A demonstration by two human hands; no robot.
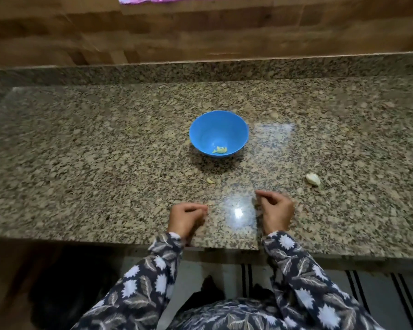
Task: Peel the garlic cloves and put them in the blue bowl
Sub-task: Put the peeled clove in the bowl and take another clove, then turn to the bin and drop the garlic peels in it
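The blue bowl (218, 120) stands in the middle of the granite counter with peeled yellowish garlic (220, 150) lying at its bottom. A small pale garlic piece (210, 181) lies on the counter just in front of the bowl. An unpeeled white clove (312, 179) lies off to the right. My left hand (187, 219) and my right hand (275, 210) rest near the counter's front edge, a hand's width apart. The fingers of both are loosely curled, and I see nothing held in either. The picture is slightly blurred.
The speckled granite counter (105, 151) has a raised granite ledge (153, 71) at the back, below a wooden wall. A shiny light reflection sits between my hands. Below the front edge is the floor with a striped mat (379, 294).
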